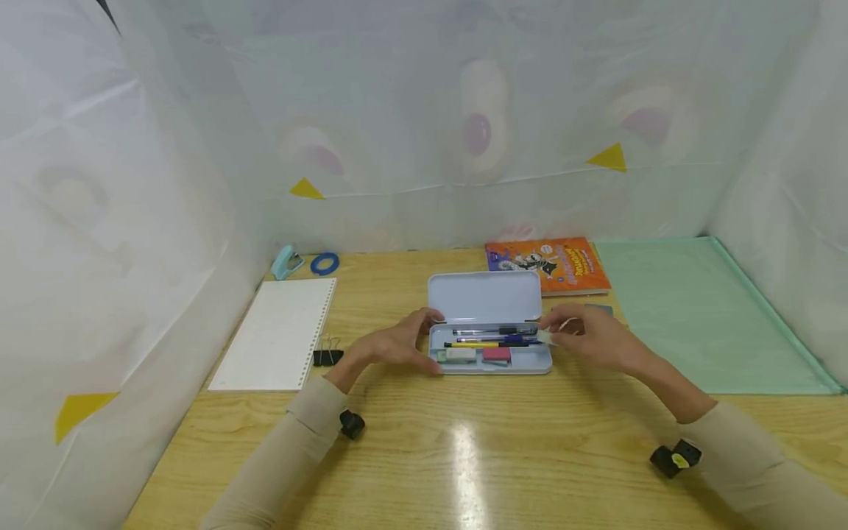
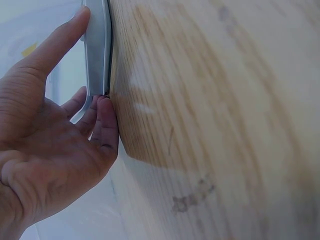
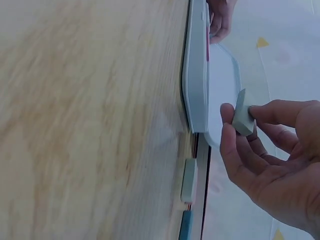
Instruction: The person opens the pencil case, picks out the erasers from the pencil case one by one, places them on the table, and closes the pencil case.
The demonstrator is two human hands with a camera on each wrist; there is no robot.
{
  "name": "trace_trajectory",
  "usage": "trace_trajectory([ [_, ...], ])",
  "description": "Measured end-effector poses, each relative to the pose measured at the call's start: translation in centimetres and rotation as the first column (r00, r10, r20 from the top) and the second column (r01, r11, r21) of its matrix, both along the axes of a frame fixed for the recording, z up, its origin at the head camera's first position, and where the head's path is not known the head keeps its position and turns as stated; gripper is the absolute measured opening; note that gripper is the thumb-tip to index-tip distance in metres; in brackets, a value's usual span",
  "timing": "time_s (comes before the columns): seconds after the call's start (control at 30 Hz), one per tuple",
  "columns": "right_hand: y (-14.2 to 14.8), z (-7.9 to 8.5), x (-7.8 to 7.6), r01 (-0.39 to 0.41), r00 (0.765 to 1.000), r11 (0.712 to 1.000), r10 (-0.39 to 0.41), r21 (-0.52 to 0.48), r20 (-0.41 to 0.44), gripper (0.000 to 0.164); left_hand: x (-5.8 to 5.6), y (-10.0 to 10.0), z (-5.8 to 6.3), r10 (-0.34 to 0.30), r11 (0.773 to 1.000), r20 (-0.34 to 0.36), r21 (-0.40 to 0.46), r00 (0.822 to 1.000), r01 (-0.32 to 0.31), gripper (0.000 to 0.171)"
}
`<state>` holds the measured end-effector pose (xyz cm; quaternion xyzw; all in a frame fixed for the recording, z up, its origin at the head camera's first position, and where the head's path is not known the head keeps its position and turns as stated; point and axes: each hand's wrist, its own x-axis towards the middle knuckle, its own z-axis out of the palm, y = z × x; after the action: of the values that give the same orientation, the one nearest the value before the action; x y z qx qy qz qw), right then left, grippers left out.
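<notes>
A pale blue pencil case [image 1: 484,297] stands with its lid raised. Inside lie pens, a yellow-and-black one [image 1: 486,344] among them, a whitish eraser [image 1: 458,355] and a pink eraser [image 1: 496,354]. My left hand [image 1: 400,341] grips the case's left end, thumb at the front corner and fingers round the back, as the left wrist view shows too. Between thumb and fingertips, my right hand [image 3: 275,150] pinches a small pale green eraser [image 3: 243,115]. It is held above the table, by the right end of the case.
Another pale green block [image 3: 189,181] and a blue one [image 3: 185,225] lie right of the case. An orange book [image 1: 570,265] is behind, a green mat [image 1: 715,316] at right. Leftward are a notepad [image 1: 274,331], binder clip [image 1: 327,358], stapler [image 1: 285,262] and blue tape roll [image 1: 316,268].
</notes>
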<state>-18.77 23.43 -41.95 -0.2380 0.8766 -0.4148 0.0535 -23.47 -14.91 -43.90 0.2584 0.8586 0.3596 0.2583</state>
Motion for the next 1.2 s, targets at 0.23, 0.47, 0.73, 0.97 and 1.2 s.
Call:
trace_trajectory([
  [0.23,2.5,-0.4,-0.6,0.057,0.996,0.994,-0.05,-0.097,0.069,0.026,-0.1,-0.1,0.1,-0.007,1.0,0.0,0.006,1.0,0.007,0.091],
  [0.47,5.1,-0.7,-1.2,0.161,0.983,0.987,-0.158,-0.018,0.095,0.029,-0.1,0.0,0.2,-0.01,1.0,-0.004,0.011,1.0,0.01,0.09],
  [0.73,8.2,-1.4,-1.8,0.28,0.95,0.958,-0.285,0.06,0.13,0.035,-0.1,0.0,0.0,-0.01,1.0,-0.005,0.011,1.0,0.01,0.09],
  [0.97,8.9,-1.8,-1.7,0.298,0.948,0.951,-0.305,0.08,0.09,0.029,-0.3,-0.1,0.0,-0.012,1.0,-0.003,0.01,1.0,0.012,0.089],
  [1.2,9.0,-2.0,-1.6,0.274,0.951,0.957,-0.284,0.091,0.122,0.029,-0.2,-0.1,0.1,-0.015,1.0,0.005,0.014,1.0,0.015,0.089],
])
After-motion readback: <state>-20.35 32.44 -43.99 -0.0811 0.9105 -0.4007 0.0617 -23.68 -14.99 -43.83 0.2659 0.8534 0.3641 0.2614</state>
